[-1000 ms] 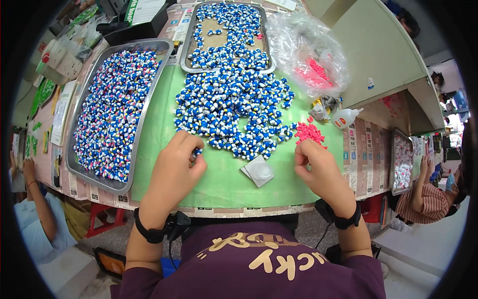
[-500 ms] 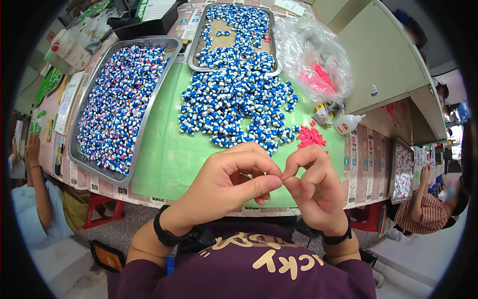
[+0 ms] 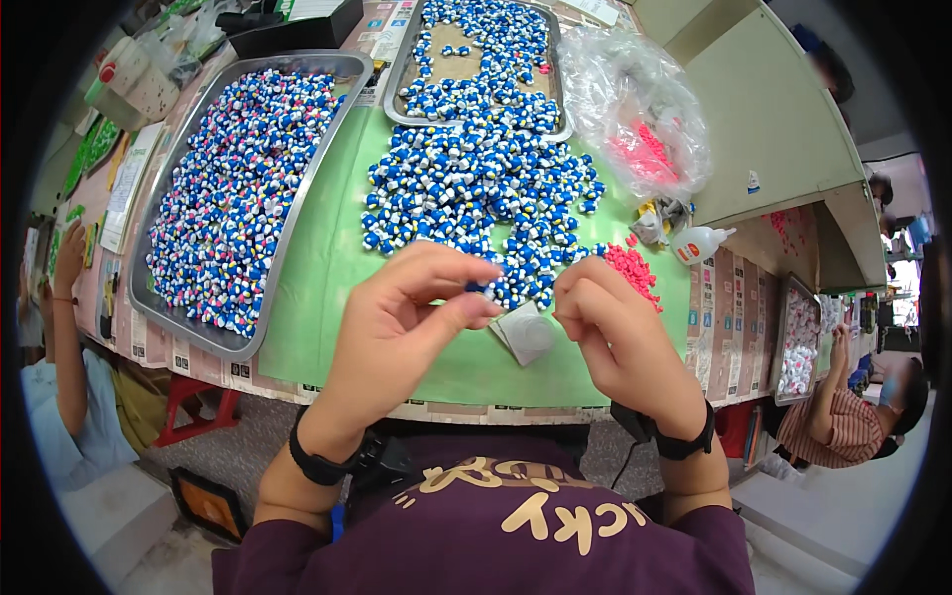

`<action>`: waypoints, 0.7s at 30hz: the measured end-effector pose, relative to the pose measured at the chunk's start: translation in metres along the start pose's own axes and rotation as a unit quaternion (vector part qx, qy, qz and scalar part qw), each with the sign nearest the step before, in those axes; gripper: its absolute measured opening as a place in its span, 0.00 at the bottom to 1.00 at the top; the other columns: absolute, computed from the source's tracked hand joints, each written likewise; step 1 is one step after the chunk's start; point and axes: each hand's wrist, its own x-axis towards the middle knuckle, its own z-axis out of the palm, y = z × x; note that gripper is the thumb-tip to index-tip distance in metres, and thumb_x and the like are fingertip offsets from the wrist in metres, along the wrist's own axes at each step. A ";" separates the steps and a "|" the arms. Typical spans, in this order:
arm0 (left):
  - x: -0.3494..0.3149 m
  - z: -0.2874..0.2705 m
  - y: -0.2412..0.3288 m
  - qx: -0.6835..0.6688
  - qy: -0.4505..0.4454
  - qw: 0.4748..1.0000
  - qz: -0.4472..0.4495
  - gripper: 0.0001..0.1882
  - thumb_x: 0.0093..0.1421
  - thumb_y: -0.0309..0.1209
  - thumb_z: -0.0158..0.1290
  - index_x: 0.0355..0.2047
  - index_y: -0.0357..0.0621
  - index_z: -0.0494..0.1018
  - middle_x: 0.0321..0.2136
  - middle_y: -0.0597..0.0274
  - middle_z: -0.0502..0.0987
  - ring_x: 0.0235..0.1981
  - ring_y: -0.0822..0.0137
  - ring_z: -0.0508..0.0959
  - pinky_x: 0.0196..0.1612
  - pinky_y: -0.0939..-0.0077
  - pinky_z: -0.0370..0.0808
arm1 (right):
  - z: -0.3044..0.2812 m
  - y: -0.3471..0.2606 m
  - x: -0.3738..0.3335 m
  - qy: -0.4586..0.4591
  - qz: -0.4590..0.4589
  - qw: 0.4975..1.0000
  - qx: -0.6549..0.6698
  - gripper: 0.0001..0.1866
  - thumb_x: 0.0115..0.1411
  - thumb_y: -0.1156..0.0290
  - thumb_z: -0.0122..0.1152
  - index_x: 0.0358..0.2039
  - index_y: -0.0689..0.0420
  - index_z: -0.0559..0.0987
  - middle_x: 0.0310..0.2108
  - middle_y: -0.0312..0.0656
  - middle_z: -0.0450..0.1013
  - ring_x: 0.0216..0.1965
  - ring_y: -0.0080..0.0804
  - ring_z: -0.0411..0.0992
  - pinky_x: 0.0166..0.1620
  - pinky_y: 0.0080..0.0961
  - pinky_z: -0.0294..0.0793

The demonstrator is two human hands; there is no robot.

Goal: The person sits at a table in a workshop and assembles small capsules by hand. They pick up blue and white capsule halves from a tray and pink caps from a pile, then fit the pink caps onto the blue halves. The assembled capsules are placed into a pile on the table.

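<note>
My left hand (image 3: 392,322) pinches a small blue figurine (image 3: 478,288) between thumb and forefinger, above the loose heap of blue-and-white figurines (image 3: 466,188). My right hand (image 3: 625,337) is closed, its thumb and forefinger tips together near the pile of small pink pieces (image 3: 633,270). Whether anything sits in those fingertips is hidden. Between my hands, a pale square (image 3: 501,349) with a small round translucent piece (image 3: 531,334) on it rests on the green sheet (image 3: 332,327).
At the left stands a metal tray (image 3: 248,347) of figurines with pink bits; another metal tray (image 3: 565,124) is at the back. A clear bag (image 3: 635,89) with pink pieces, a white squeeze bottle (image 3: 699,244) and a cabinet (image 3: 759,119) are at the right. Other people sit on both sides.
My hands, joined at the fingertips before, have moved apart. The left has gone left and up with the figurine. The pale square now shows between them.
</note>
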 end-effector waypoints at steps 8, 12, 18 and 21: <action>-0.003 -0.025 -0.003 0.050 -0.003 0.998 0.023 0.15 0.58 0.17 0.54 0.47 0.32 0.73 0.44 0.56 0.73 0.44 0.70 0.75 0.40 0.78 0.79 | 0.009 0.006 0.001 -0.055 0.024 0.995 -0.075 0.09 0.44 0.86 0.50 0.25 0.58 0.66 0.26 0.41 0.64 0.32 0.43 0.67 0.37 0.35 0.64; -0.004 -0.017 0.002 -0.024 0.013 0.999 -0.041 0.14 0.57 0.16 0.55 0.45 0.31 0.73 0.44 0.55 0.73 0.42 0.69 0.77 0.42 0.77 0.79 | 0.008 0.005 0.001 -0.034 0.023 0.999 -0.036 0.11 0.44 0.88 0.51 0.26 0.58 0.66 0.27 0.42 0.64 0.32 0.42 0.66 0.37 0.32 0.64; 0.001 0.008 0.000 -0.070 -0.006 0.998 -0.001 0.14 0.54 0.15 0.58 0.42 0.34 0.74 0.39 0.58 0.76 0.40 0.70 0.79 0.44 0.79 0.78 | 0.004 -0.021 0.003 0.098 0.009 0.975 0.198 0.12 0.53 0.89 0.54 0.27 0.57 0.65 0.31 0.40 0.66 0.31 0.28 0.66 0.37 0.22 0.66; 0.002 0.022 0.006 -0.069 0.004 0.997 0.021 0.13 0.52 0.13 0.59 0.38 0.34 0.73 0.36 0.59 0.74 0.38 0.71 0.77 0.40 0.79 0.79 | 0.011 -0.029 0.008 0.157 -0.030 0.960 0.230 0.11 0.56 0.87 0.55 0.27 0.56 0.65 0.32 0.39 0.67 0.32 0.25 0.66 0.36 0.20 0.66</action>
